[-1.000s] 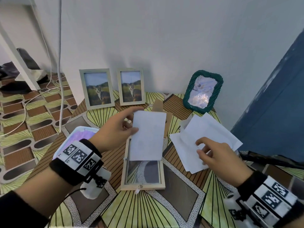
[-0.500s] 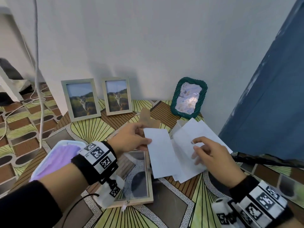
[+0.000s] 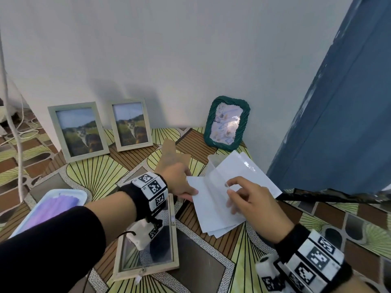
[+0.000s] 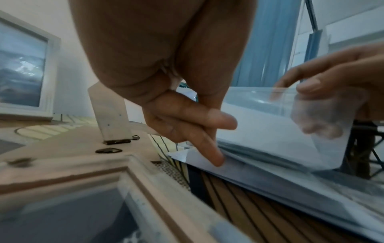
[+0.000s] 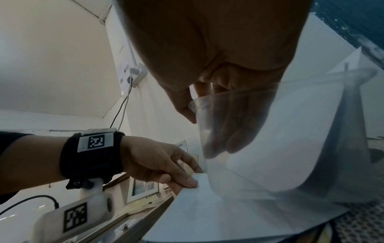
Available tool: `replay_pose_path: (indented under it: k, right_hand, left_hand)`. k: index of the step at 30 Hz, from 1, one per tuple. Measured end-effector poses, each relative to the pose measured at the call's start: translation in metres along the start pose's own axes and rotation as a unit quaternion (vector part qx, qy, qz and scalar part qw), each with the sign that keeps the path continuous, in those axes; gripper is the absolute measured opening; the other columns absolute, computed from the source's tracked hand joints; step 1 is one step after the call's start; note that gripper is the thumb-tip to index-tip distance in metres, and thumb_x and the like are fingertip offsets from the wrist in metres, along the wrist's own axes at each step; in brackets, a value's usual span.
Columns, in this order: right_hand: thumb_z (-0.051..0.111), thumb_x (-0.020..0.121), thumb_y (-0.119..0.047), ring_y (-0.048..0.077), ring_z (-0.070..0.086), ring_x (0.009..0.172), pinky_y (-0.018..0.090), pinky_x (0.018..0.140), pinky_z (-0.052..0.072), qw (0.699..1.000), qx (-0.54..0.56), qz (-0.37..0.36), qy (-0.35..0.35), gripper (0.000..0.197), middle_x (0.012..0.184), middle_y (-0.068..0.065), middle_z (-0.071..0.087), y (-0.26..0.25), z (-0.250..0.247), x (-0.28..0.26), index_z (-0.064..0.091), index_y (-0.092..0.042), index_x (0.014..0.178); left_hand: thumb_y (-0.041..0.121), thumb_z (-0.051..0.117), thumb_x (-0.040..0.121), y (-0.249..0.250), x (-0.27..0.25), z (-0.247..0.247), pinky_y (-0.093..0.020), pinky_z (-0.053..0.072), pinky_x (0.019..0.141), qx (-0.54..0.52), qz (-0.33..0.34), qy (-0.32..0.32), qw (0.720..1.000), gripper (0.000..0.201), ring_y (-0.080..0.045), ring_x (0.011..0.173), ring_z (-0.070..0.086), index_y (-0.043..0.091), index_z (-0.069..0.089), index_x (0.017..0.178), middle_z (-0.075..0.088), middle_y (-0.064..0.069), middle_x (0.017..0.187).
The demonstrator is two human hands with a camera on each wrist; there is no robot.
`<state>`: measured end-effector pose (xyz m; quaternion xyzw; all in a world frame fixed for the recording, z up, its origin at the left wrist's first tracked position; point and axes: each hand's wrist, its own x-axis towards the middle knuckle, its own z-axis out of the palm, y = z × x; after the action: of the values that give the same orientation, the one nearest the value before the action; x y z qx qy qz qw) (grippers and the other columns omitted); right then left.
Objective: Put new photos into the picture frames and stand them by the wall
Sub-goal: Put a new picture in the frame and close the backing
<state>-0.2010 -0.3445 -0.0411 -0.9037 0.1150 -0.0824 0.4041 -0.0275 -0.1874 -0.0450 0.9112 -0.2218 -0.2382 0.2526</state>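
A wooden picture frame (image 3: 146,271) lies face down and open on the patterned floor, under my left wrist. Its brown backing board (image 3: 169,157) lies just beyond it. My left hand (image 3: 187,188) pinches the left edge of a white photo sheet (image 3: 203,201) lying on a stack of white sheets to the frame's right. My right hand (image 3: 229,188) pinches a clear plastic sleeve flap (image 3: 215,176) and holds it up off that stack. In the right wrist view the clear sleeve (image 5: 249,148) curves in front of my fingers.
Two pale frames with cat photos (image 3: 78,132) (image 3: 132,125) and a green woven frame (image 3: 227,123) stand against the white wall. A tray with purple cloth (image 3: 69,192) lies at the left. A blue door (image 3: 338,102) stands at the right, with a black bar (image 3: 328,195) low beside it.
My left hand carried the white sheet from above the open frame rightward onto the stack. My right hand lifted the clear sleeve flap off the stack.
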Motion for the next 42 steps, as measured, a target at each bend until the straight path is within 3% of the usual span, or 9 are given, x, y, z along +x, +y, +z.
replay_pose_path:
  k: [2, 9, 15, 18, 20, 27, 31, 37, 42]
  right_hand:
    - [0.05, 0.099, -0.036, 0.005, 0.067, 0.066, 0.03, 0.068, 0.056, 1.0, -0.019, -0.009, -0.004, 0.011, 0.077, -0.007, 0.071, 0.0, 0.004, -0.001, 0.057, -0.035, 0.108]
    - [0.046, 0.099, -0.041, 0.009, 0.065, 0.075, 0.038, 0.076, 0.055, 0.994, -0.103, -0.04, -0.011, 0.018, 0.086, -0.006, 0.07, -0.001, 0.014, -0.005, 0.054, -0.036, 0.114]
    - [0.044, 0.1, -0.041, 0.011, 0.065, 0.076, 0.037, 0.077, 0.054, 0.988, -0.141, -0.051, -0.027, 0.019, 0.083, -0.007, 0.07, -0.001, 0.019, -0.006, 0.051, -0.035, 0.117]
    - [0.043, 0.1, -0.041, 0.012, 0.064, 0.075, 0.036, 0.076, 0.053, 0.985, -0.157, -0.06, -0.029, 0.019, 0.081, -0.006, 0.07, -0.001, 0.021, -0.007, 0.05, -0.035, 0.117]
    - [0.042, 0.101, -0.04, 0.011, 0.064, 0.074, 0.035, 0.076, 0.053, 0.984, -0.161, -0.066, -0.024, 0.019, 0.081, -0.006, 0.07, 0.0, 0.023, -0.008, 0.05, -0.035, 0.118]
    - [0.047, 0.099, -0.043, 0.01, 0.065, 0.077, 0.034, 0.077, 0.053, 0.985, -0.152, -0.073, -0.032, 0.026, 0.083, -0.004, 0.072, -0.004, 0.023, -0.009, 0.054, -0.033, 0.121]
    - [0.054, 0.095, -0.048, 0.003, 0.063, 0.08, 0.017, 0.073, 0.051, 0.991, -0.095, -0.063, -0.069, 0.034, 0.089, -0.007, 0.07, -0.007, 0.016, -0.009, 0.057, -0.032, 0.124]
    - [0.056, 0.094, -0.04, -0.002, 0.061, 0.082, 0.015, 0.072, 0.05, 0.981, -0.149, -0.121, -0.017, 0.02, 0.087, -0.015, 0.066, -0.014, -0.031, -0.001, 0.066, -0.032, 0.11]
    - [0.064, 0.09, -0.034, 0.01, 0.057, 0.074, 0.032, 0.069, 0.051, 0.961, -0.264, -0.059, 0.057, 0.009, 0.078, -0.01, 0.061, -0.005, -0.072, 0.027, 0.065, -0.025, 0.094]
  left_hand:
    - [0.023, 0.084, 0.077, 0.003, 0.001, 0.005, -0.007, 0.039, 0.036, 0.028, 0.005, 0.017, 0.999, 0.041, -0.001, 0.052, 0.056, 0.018, 0.051, 0.102, 0.059, 0.009, 0.071]
    - [0.042, 0.082, 0.076, 0.006, 0.003, 0.011, -0.008, 0.033, 0.032, 0.122, -0.017, 0.021, 0.992, 0.041, 0.003, 0.057, 0.048, 0.018, 0.056, 0.097, 0.056, 0.014, 0.068]
    - [0.044, 0.08, 0.077, 0.008, 0.001, 0.016, -0.019, 0.046, 0.052, 0.097, -0.018, -0.016, 0.995, 0.056, -0.009, 0.07, 0.068, 0.011, 0.051, 0.113, 0.068, 0.006, 0.079]
    - [0.04, 0.073, 0.085, 0.01, -0.009, 0.015, -0.021, 0.05, 0.046, 0.038, -0.004, -0.058, 0.998, 0.05, -0.01, 0.063, 0.072, 0.01, 0.046, 0.114, 0.071, 0.0, 0.081]
    - [0.036, 0.068, 0.091, 0.009, -0.019, 0.01, -0.022, 0.056, 0.052, 0.022, 0.022, -0.057, 0.998, 0.052, -0.009, 0.063, 0.072, 0.01, 0.044, 0.13, 0.07, -0.002, 0.09]
    - [0.038, 0.059, 0.095, 0.0, -0.041, -0.002, -0.044, 0.054, 0.093, -0.121, 0.117, 0.067, 0.983, 0.051, -0.02, 0.102, 0.059, 0.026, 0.043, 0.143, 0.055, -0.001, 0.113]
    - [0.038, 0.059, 0.096, 0.001, -0.043, 0.011, -0.046, 0.046, 0.104, -0.206, 0.092, 0.062, 0.972, 0.052, -0.018, 0.124, 0.049, 0.029, 0.043, 0.145, 0.047, 0.0, 0.137]
    - [0.034, 0.063, 0.094, -0.002, -0.042, 0.027, -0.035, 0.046, 0.1, -0.209, 0.1, 0.035, 0.972, 0.065, -0.021, 0.131, 0.046, 0.033, 0.031, 0.151, 0.037, -0.001, 0.151]
    - [0.033, 0.065, 0.093, -0.003, -0.039, 0.028, -0.03, 0.046, 0.092, -0.186, 0.106, 0.037, 0.976, 0.07, -0.016, 0.122, 0.048, 0.032, 0.026, 0.151, 0.037, 0.005, 0.151]
